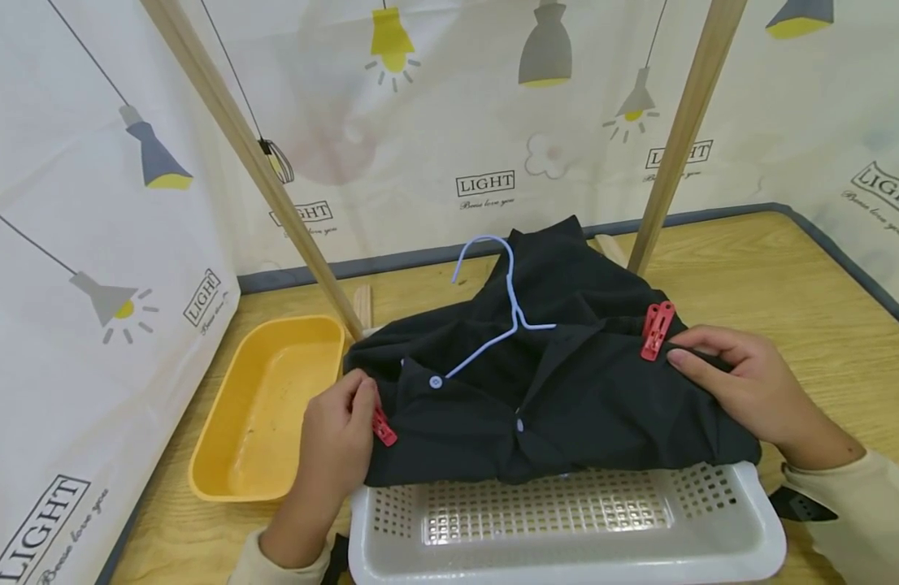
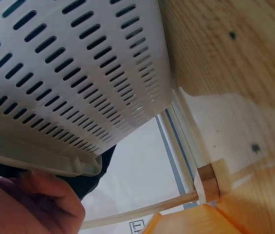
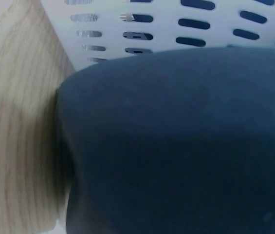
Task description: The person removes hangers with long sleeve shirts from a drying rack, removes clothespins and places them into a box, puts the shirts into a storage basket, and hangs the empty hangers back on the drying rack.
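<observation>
A black buttoned shirt lies bunched over a white perforated basket, with a light blue hanger in its open neck, hook up. One red clothespin is clipped on the shirt's right side, another red clothespin on its left. My left hand grips the cloth at the left clothespin, its fingers curled and partly covering the pin. Just beside the other pin, my right hand pinches the fabric between thumb and fingers. Dark cloth fills most of the right wrist view, hiding that hand.
To the left stands a yellow plastic tub. Two wooden poles rise behind the shirt, a left pole and a right pole. A printed cloth backdrop borders the wooden table.
</observation>
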`<move>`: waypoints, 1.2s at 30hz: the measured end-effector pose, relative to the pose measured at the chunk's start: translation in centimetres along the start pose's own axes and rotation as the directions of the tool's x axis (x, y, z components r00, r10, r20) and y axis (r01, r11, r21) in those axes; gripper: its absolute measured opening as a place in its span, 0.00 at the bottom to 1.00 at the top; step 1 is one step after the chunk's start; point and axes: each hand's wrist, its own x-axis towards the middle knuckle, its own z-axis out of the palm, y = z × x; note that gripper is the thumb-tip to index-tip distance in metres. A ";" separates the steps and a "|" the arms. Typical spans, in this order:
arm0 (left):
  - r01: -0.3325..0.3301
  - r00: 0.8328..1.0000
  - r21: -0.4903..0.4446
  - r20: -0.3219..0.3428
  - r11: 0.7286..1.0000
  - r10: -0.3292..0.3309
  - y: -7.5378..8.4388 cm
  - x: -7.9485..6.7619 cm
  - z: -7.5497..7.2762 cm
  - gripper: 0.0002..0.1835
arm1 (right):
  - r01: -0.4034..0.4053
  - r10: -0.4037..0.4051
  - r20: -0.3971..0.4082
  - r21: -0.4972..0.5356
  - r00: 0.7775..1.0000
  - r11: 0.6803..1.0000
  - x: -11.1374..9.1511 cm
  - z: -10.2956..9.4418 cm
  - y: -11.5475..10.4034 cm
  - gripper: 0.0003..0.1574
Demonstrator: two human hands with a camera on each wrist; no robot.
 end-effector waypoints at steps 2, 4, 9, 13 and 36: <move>-0.002 1.000 -0.011 -0.004 1.000 0.002 0.0 0.0 0.0 0.20 | 0.000 0.000 -0.002 0.003 1.000 1.000 0.0 0.0 0.0 0.08; -0.002 1.000 -0.023 -0.010 1.000 0.002 0.0 0.0 -0.1 0.22 | -0.004 0.004 -0.006 -0.002 1.000 1.000 0.0 0.1 0.0 0.08; -0.013 1.000 -0.061 -0.010 0.998 0.012 -0.2 0.0 -0.1 0.22 | -0.003 0.003 -0.010 -0.005 1.000 1.000 0.0 0.2 0.1 0.08; -0.012 1.000 -0.087 0.002 0.996 0.012 -0.2 -0.1 -0.2 0.21 | 0.005 -0.005 -0.004 0.011 1.000 1.000 0.0 0.3 0.3 0.08; 0.028 0.999 -0.081 -0.016 0.996 -0.029 -0.2 -0.1 0.2 0.23 | 0.003 -0.003 0.008 -0.028 1.000 1.000 0.1 -0.1 0.1 0.08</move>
